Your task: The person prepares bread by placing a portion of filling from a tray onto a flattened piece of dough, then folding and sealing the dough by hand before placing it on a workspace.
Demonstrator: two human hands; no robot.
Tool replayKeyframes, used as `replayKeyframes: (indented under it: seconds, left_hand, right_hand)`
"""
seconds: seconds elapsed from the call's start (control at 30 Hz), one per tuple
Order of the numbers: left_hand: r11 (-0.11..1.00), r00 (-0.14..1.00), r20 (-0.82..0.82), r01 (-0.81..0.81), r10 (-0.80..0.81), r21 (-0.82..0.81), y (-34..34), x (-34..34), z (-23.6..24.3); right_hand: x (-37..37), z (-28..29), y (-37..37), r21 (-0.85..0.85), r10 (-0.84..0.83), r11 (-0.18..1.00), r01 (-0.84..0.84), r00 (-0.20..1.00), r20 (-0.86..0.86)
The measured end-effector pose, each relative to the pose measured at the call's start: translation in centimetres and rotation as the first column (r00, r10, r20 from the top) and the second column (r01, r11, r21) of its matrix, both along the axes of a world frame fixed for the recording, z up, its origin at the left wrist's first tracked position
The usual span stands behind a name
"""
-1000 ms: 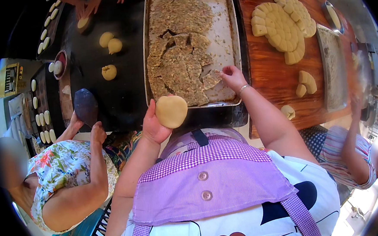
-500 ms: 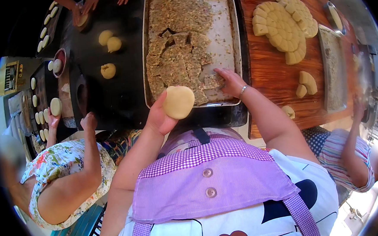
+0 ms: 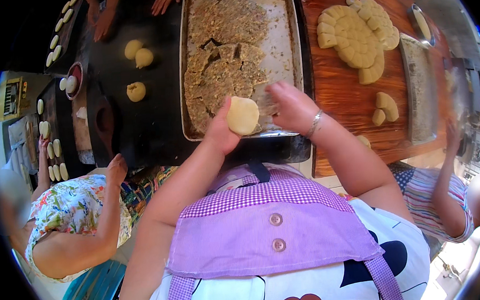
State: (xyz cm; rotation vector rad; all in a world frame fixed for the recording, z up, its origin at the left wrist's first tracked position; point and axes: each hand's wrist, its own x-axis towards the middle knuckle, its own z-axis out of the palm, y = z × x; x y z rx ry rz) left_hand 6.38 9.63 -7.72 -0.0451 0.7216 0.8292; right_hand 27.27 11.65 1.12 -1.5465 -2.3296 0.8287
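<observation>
My left hand (image 3: 222,132) holds a flat, pale round of dough (image 3: 243,115) over the front edge of a large metal tray (image 3: 295,47) at the centre. Broken slabs of a speckled, chunky filling (image 3: 219,80) cover much of the tray. My right hand (image 3: 292,105), slightly blurred, is just right of the dough round, with its fingers closed on a piece of filling (image 3: 267,105) that is partly smeared by motion.
The dark surface (image 3: 156,127) left holds dough balls (image 3: 143,58) and co-workers' hands (image 3: 103,21). A wooden table (image 3: 338,133) right bears cut dough (image 3: 349,41) and a long pan (image 3: 417,84). Co-workers (image 3: 74,226) (image 3: 435,198) flank me. Trays of dough ovals (image 3: 56,156) stand far left.
My left hand has moved right with the dough round. My right hand has moved a piece of filling toward it. The co-worker on the left has moved a dough piece toward the far-left tray.
</observation>
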Motion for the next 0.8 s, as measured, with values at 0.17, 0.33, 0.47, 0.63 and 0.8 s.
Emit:
replayKeyframes:
  seconds: [0.17,0.33,0.47,0.63,0.8]
  left_hand:
    - [0.990,0.997,-0.003,0.082,-0.082,0.112,0.2,2.9,2.2]
    - [0.990,0.998,0.036,0.047,-0.052,0.137,0.4,2.4,3.6]
    - [0.997,0.971,0.238,-0.003,-0.016,0.077,0.3,2.9,6.1]
    - [0.988,0.995,-0.033,-0.092,0.096,0.120,-0.2,4.6,5.6]
    - [0.957,0.933,-0.258,-0.200,0.252,0.211,-0.3,5.9,5.5]
  right_hand:
    - [-3.6,2.5,-0.1,-0.015,0.096,0.995,-0.095,0.981,0.169]
    - [-2.2,3.5,0.6,0.204,0.008,0.979,0.009,0.997,-0.082]
    - [0.5,-3.5,-0.7,-0.446,-0.525,0.849,0.282,0.542,-0.657]
    - [-3.7,-2.8,-2.0,-0.871,-0.896,0.438,-0.224,-0.028,-0.443]
    - [-5.8,-3.0,-2.4,-0.781,-0.790,0.603,0.160,-0.016,-0.613]
